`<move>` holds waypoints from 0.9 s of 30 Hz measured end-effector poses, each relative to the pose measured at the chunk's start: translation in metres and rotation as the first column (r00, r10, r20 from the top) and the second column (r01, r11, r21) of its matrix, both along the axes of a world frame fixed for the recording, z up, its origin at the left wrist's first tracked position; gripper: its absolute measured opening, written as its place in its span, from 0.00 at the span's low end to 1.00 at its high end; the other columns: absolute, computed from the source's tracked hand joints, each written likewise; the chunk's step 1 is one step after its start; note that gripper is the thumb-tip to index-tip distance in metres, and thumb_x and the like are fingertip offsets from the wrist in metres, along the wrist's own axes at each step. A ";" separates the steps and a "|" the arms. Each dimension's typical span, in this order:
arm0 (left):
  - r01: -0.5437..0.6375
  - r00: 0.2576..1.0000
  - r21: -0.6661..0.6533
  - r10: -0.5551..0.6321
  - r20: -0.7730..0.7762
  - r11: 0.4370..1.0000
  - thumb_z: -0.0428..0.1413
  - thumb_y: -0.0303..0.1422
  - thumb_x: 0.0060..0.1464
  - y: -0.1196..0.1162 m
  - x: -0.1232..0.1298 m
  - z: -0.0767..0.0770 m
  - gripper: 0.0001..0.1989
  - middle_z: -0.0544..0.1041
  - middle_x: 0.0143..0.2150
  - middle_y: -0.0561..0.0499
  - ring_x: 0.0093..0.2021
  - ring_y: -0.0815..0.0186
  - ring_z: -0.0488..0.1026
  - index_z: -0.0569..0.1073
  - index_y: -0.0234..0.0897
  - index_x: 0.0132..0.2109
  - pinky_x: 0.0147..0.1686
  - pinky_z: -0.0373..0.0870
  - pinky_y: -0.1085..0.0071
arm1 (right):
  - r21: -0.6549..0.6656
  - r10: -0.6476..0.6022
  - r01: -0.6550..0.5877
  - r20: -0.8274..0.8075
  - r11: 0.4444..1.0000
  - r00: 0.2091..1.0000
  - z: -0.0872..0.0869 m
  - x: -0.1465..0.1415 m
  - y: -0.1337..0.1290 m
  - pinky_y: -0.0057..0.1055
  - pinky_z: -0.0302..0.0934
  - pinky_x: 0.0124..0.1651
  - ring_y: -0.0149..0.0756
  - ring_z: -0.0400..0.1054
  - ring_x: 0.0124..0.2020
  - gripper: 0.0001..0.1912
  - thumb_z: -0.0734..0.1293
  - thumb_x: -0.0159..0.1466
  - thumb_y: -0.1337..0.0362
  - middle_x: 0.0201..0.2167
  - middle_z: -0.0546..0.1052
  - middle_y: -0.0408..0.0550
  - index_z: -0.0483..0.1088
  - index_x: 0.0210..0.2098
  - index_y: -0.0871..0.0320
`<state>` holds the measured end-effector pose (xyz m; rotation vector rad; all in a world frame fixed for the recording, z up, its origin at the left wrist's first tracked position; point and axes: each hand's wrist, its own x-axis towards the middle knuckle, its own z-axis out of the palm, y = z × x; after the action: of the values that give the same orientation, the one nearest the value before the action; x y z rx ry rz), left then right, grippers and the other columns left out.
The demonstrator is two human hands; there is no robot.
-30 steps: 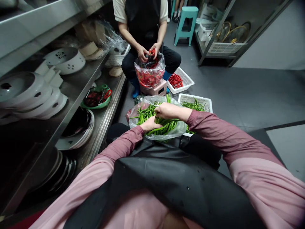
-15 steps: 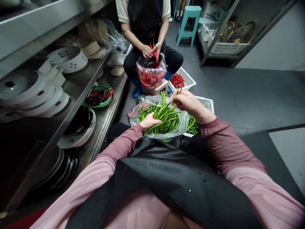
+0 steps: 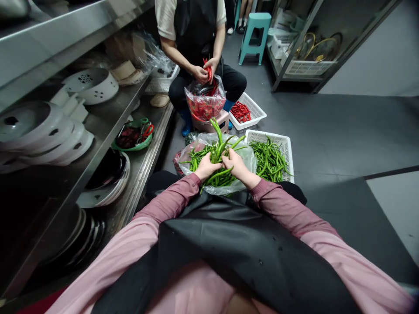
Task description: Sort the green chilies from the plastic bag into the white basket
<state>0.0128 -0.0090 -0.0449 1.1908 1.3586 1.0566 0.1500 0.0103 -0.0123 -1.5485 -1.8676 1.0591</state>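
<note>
"Green peppers: where did they lie, left to right?"

"First in the clear plastic bag, which lay open in front of the black apron, filled with loose peppers; next in the white basket, just beside the bag on the right, in a broad heap."

"How far along was the work?"

"Partly done, in my judgement. The basket's heap appeared to be the finished share; the bag's contents and the bunch in hand appeared to be outstanding. Any difference between the two lots was too small to tell."

"And the hands?"

"Left hand: low over the bag, fingers wrapped around the bunch, thumb pointing across toward the right, pepper ends standing up and away. Right hand: close beside it, fingers bent and pinching at the bunch's right side; exactly which pepper they gripped was hidden. Both forearms, in pink sleeves, reached forward and converged."
</note>
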 end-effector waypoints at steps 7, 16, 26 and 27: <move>-0.095 0.995 -0.063 0.096 0.016 0.993 0.66 0.32 0.33 0.003 -0.009 -0.010 0.25 0.78 0.40 0.45 0.39 0.62 0.74 0.71 0.31 0.43 0.44 0.69 0.64 | 0.405 0.067 -0.204 0.327 0.892 0.943 -0.013 0.003 -0.004 0.30 0.58 0.37 0.38 0.68 0.33 0.10 0.55 0.62 0.66 0.31 0.74 0.53 0.65 0.39 0.61; -0.178 0.927 -0.135 0.212 0.310 0.975 0.66 0.33 0.34 0.018 -0.032 -0.024 0.26 0.78 0.37 0.47 0.34 0.64 0.75 0.72 0.32 0.44 0.41 0.71 0.64 | 0.094 0.197 -0.305 0.578 0.948 0.792 -0.013 0.024 -0.015 0.38 0.59 0.48 0.49 0.64 0.52 0.29 0.70 0.56 0.57 0.52 0.68 0.64 0.63 0.53 0.63; -0.164 0.903 -0.117 0.196 0.382 0.980 0.67 0.32 0.32 0.028 -0.018 -0.021 0.24 0.78 0.36 0.47 0.36 0.63 0.75 0.72 0.32 0.40 0.43 0.70 0.64 | 0.029 0.043 -0.043 0.020 0.999 0.999 -0.027 -0.027 -0.011 0.28 0.60 0.38 0.32 0.67 0.32 0.09 0.65 0.59 0.63 0.33 0.75 0.47 0.69 0.37 0.61; -0.103 0.893 -0.127 0.148 0.425 0.987 0.67 0.33 0.32 0.028 -0.019 -0.020 0.24 0.78 0.36 0.47 0.37 0.62 0.75 0.72 0.32 0.41 0.44 0.69 0.64 | 0.023 0.047 -0.047 -0.012 0.999 0.999 -0.031 -0.026 -0.008 0.28 0.60 0.38 0.32 0.67 0.32 0.09 0.65 0.59 0.64 0.34 0.75 0.48 0.69 0.38 0.61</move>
<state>-0.0058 0.0189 -0.0650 0.7390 1.1294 1.2424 0.1235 0.0020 -0.0431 -1.4892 -1.9100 1.0623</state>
